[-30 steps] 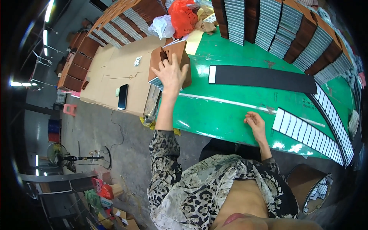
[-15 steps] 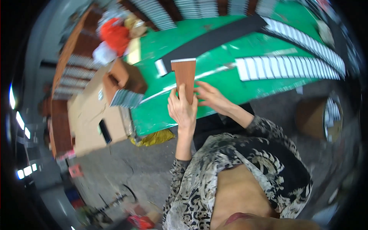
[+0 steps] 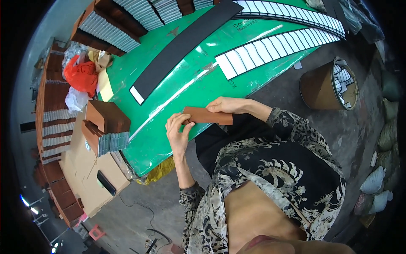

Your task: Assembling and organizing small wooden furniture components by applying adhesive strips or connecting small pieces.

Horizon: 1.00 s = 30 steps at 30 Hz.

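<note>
We log a flat, rectangular, wood-toned reddish-brown panel (image 3: 209,117); left hand (image 3: 177,132) pinches its left end, right hand (image 3: 229,105) grips its far edge.

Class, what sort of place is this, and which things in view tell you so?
Probably a small workshop or factory floor: it has a green-topped worktable, tall stacks of brown pieces along its far side, and a brown bin holding white pieces.

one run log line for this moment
right hand: holds brown board, upper edge | left hand: touches board's left end | black strip: on green table | phone: on cardboard
</note>
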{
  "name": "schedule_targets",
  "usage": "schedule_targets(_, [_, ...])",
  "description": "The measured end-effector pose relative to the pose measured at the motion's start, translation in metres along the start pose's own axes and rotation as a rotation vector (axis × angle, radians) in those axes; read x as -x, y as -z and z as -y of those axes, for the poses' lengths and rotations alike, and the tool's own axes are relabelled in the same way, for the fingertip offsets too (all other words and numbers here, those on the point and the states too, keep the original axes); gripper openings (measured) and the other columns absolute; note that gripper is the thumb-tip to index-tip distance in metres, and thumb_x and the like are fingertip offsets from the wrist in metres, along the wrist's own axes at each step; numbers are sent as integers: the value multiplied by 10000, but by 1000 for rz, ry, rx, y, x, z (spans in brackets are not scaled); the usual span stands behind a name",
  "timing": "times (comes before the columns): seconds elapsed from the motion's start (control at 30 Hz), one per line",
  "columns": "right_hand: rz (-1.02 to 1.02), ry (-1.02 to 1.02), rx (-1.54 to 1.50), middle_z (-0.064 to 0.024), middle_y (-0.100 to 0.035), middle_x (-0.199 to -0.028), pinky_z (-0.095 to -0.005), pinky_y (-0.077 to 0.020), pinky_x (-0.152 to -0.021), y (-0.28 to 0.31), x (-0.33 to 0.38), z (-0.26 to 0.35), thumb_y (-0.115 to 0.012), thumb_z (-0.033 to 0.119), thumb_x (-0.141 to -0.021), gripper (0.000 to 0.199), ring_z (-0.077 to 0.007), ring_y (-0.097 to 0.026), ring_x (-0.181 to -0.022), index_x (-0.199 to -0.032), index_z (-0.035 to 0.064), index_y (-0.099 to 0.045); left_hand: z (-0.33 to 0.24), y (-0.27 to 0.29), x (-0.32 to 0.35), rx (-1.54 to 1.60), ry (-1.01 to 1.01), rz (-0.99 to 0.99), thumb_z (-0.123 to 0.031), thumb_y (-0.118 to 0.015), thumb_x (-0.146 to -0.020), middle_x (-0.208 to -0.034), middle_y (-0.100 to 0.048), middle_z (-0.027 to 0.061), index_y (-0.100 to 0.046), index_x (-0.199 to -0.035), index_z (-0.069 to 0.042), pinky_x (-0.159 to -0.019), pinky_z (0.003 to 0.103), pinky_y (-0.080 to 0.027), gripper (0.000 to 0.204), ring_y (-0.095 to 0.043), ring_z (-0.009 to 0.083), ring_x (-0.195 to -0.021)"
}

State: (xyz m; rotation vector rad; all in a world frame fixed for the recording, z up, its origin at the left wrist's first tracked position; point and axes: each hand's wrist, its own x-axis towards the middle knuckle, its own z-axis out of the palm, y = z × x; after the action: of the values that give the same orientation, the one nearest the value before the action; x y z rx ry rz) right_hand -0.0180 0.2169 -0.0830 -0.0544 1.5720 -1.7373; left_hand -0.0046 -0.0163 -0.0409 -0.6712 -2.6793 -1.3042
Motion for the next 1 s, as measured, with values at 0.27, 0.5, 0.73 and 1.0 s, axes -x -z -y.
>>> schedule_targets(0.27, [-472, 456, 638, -143, -637, -1002, -354, -472, -779, 42, 14, 22, -530, 197, -868, 270, -299, -607, -872, -1041, 8, -613, 10, -21, -11, 256, 96, -282, 53, -731, -646, -871, -636, 90, -625, -828, -16, -692, 289, -482, 222, -570, 205, -870])
schedule_targets(0.5, [-808, 619, 1213, -112, -594, -1059, -364, -461, -835, 99, 29, -5, -630, 56, -737, 289, -285, -565, -986, -1021, 17, -593, 23, -30, -1, 167, 130, -487, 3, -778, -623, -979, -568, 79, -546, -1088, -34, -748, 292, -446, 521, -566, 177, -854])
schedule_targets(0.73, [-764, 707, 1106, -119, -610, -1007, -366, -482, -808, 60, -14, 57, -596, 34, -773, 218, -280, -581, -962, -990, 19, -614, 31, -24, 17, 148, 331, -381, 5, -716, -684, -984, -635, 92, -604, -1018, -30, -795, 299, -464, 354, -606, 206, -909])
schedule_targets(1.0, [-172, 710, 1216, -78, -588, -1014, -360, -500, -787, 0, -105, 80, -592, 117, -787, 251, -249, -569, -989, -1036, 95, -609, 23, -28, 17, 159, 344, -360, 28, -663, -731, -962, -632, 121, -586, -1035, 3, -823, 313, -456, 315, -603, 218, -887])
